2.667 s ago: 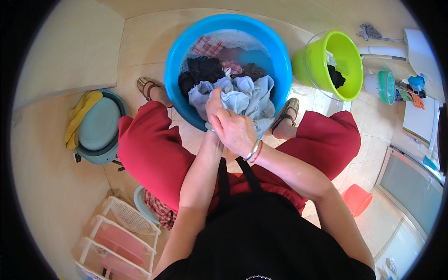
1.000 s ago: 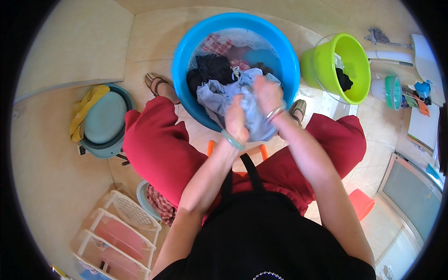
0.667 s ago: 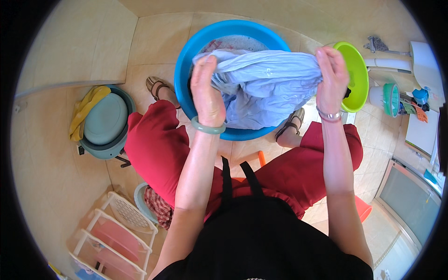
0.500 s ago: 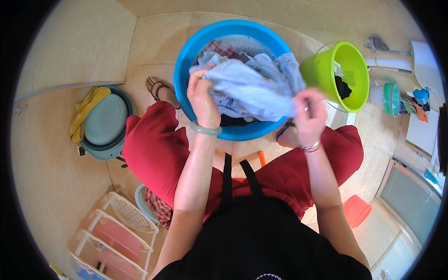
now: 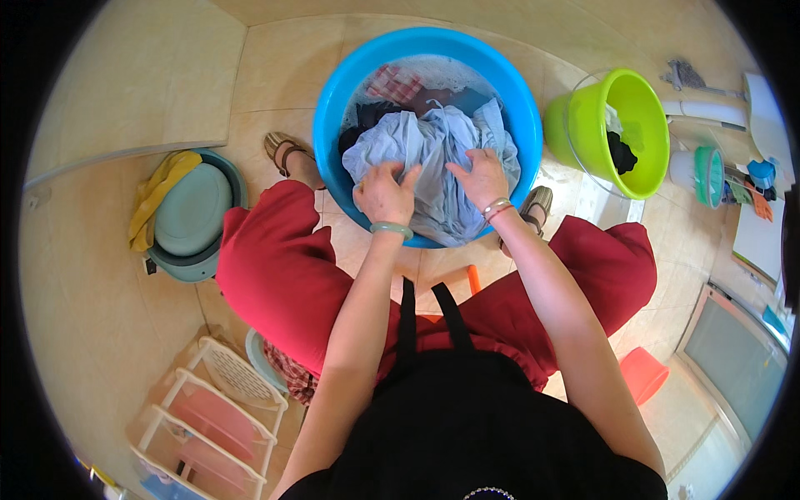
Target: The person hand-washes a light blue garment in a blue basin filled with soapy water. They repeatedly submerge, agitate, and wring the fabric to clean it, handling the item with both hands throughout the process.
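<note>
A crumpled, wet light-blue garment (image 5: 437, 158) lies heaped in the front of a big blue basin (image 5: 533, 117). My left hand (image 5: 386, 196) rests on the garment's left side, thumb held away from bent fingers. On its right side lies my right hand (image 5: 482, 179), fingers apart and touching the folds. Neither hand has the cloth lifted. Behind the garment, a red checked cloth (image 5: 393, 85) and dark clothes (image 5: 367, 118) sit in sudsy water (image 5: 454, 77).
A lime green bucket (image 5: 575, 125) holding dark and white cloth stands right of the basin. To the left are stacked grey-green basins (image 5: 192, 212) with a yellow cloth (image 5: 158, 196). A white rack (image 5: 208, 417) is at lower left, a coral bucket (image 5: 643, 377) at lower right.
The light-blue garment, held up and stretched between both hands, has come down into the basin. My hands moved closer together, and more of the sudsy water and checked cloth shows.
</note>
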Demonstrator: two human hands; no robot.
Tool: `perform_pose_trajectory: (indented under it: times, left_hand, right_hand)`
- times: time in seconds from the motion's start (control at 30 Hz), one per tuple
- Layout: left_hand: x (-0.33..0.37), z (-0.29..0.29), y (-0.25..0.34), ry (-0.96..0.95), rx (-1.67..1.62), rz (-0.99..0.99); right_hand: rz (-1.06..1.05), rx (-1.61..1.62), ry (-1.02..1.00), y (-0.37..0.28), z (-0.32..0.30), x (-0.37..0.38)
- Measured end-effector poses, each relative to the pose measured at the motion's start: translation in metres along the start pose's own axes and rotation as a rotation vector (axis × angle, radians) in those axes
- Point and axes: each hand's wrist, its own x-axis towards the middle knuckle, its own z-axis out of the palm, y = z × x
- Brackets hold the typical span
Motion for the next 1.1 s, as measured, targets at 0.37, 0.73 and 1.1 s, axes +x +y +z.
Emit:
perform_pose_trajectory:
  times: [0.37, 0.73, 1.1]
  left_hand:
    - [0.023, -0.049, 0.037, -0.395, -1.525, -0.334]
    - [0.023, -0.019, -0.004, -0.345, -0.717, -0.618]
    - [0.033, -0.06, 0.031, -0.167, -1.199, -0.329]
  right_hand:
    - [-0.276, 0.116, 0.037, 0.002, -0.011, 0.003]
    - [0.277, 1.081, 0.172, 0.013, -0.091, 0.034]
    - [-0.551, -0.019, 0.122, -0.022, -0.088, -0.002]
